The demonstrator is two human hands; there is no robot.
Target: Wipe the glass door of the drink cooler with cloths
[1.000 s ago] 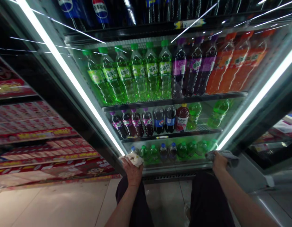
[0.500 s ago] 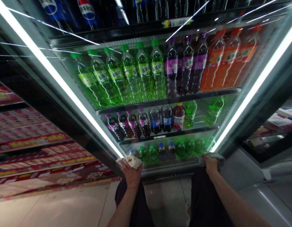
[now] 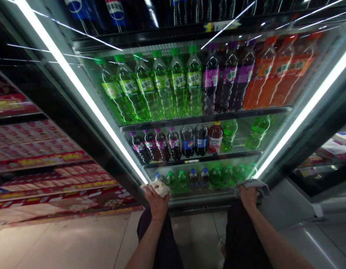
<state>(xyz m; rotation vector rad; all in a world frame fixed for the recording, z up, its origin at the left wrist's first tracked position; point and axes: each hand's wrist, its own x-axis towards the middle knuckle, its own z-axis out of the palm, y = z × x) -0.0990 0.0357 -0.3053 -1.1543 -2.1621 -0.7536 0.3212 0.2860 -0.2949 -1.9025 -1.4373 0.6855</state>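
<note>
Shop drinks fridge with lit glass door [image 3: 189,112] up close: my left hand [image 3: 156,200] bunches a soft white rag [image 3: 159,187], right hand [image 3: 248,197] a limp grey cloth [image 3: 254,185], fingers closed round both; light stuff, grab anywhere.

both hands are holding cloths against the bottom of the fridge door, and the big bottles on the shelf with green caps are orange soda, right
Not quite. The left hand does hold a white cloth and the right hand a grey cloth at the bottom of the fridge door, but the head view shows the green-capped bottles hold green drink. The orange bottles have orange caps.
</note>
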